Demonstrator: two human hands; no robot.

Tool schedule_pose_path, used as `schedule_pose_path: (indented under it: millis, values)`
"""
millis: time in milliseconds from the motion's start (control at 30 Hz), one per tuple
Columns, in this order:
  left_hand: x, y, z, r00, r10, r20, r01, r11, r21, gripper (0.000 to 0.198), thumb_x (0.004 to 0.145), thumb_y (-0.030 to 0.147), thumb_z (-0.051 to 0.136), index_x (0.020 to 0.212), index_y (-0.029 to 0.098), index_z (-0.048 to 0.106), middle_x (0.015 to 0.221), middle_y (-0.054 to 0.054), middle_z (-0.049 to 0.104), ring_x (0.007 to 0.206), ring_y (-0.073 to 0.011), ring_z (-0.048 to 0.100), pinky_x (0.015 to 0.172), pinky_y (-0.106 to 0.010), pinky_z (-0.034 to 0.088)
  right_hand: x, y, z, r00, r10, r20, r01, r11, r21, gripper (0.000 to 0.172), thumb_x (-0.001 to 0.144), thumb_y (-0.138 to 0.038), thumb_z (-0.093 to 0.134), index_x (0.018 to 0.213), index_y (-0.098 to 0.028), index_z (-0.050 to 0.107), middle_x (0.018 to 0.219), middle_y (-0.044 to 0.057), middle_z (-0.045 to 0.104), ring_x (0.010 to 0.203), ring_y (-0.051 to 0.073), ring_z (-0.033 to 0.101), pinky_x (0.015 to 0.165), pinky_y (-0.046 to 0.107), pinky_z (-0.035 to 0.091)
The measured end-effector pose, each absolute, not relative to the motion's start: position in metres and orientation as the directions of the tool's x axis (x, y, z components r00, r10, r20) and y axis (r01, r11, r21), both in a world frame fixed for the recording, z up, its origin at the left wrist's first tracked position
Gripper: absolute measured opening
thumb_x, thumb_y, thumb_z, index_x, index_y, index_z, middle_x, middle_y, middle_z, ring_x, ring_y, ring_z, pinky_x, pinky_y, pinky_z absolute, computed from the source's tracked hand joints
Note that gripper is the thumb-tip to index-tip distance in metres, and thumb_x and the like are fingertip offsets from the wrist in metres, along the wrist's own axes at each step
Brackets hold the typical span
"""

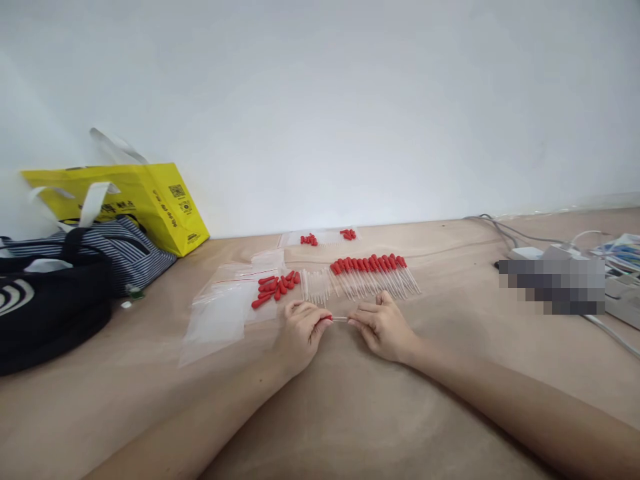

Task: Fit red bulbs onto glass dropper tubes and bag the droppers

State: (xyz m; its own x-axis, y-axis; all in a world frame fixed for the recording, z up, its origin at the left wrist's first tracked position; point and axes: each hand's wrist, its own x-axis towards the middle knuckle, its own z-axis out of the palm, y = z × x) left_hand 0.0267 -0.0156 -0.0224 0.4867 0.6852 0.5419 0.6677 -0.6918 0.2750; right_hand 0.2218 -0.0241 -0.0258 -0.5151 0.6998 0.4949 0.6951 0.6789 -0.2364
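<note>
My left hand [301,333] pinches a red rubber bulb [329,318], mostly hidden by the fingers. From it a thin clear glass dropper tube [340,319] runs across to my right hand [384,331], whose fingertips are closed on its other end. How deep the tube sits in the bulb cannot be made out. Just beyond my hands lies a slanted row of droppers with red bulbs [369,265] on their far ends. Left of that row are several bare glass tubes [314,285]. Loose red bulbs [275,288] lie in a cluster farther left.
Clear zip bags [217,327] lie flat left of my left hand. Near the wall, more small red bulbs [309,239] rest on clear plastic. A yellow bag [165,213], a striped bag [135,253] and a black bag [55,320] fill the left. Cables [500,230] run at right.
</note>
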Motion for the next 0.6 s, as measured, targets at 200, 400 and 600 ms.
schedule_pose_path:
  millis: [200, 400, 600]
  values:
    - [0.0292, -0.0198, -0.0221, 0.566, 0.637, 0.523, 0.633, -0.743, 0.219, 0.016, 0.084, 0.022, 0.039, 0.079, 0.018, 0.054, 0.071, 0.0, 0.061, 0.073, -0.0138, 0.054, 0.083, -0.034, 0.028, 0.2238, -0.0249, -0.0269, -0.574, 0.623, 0.531, 0.69, 0.717, -0.095, 0.024, 0.081, -0.018, 0.037, 0.074, -0.018, 0.06, 0.063, 0.001, 0.055, 0.054, 0.01, 0.035, 0.064, 0.03, 0.018]
    - [0.0301, -0.0227, -0.0224, 0.592, 0.6, 0.538, 0.601, -0.774, 0.202, 0.015, 0.084, 0.02, 0.039, 0.077, 0.018, 0.053, 0.07, 0.0, 0.061, 0.073, -0.0133, 0.053, 0.085, -0.035, 0.025, 0.2201, -0.027, -0.0285, -0.576, 0.578, 0.579, 0.65, 0.753, -0.105, 0.024, 0.081, -0.018, 0.036, 0.073, -0.016, 0.059, 0.06, 0.0, 0.053, 0.053, 0.01, 0.033, 0.062, 0.029, 0.018]
    - [0.0303, -0.0225, -0.0267, 0.605, 0.557, 0.569, 0.549, -0.809, 0.209, 0.015, 0.083, 0.02, 0.04, 0.075, 0.018, 0.052, 0.068, 0.002, 0.061, 0.073, -0.0127, 0.053, 0.086, -0.035, 0.024, 0.2197, -0.0263, -0.0306, -0.591, 0.536, 0.603, 0.597, 0.793, -0.119, 0.023, 0.081, -0.017, 0.037, 0.068, -0.015, 0.056, 0.059, -0.001, 0.051, 0.052, 0.009, 0.032, 0.062, 0.028, 0.018]
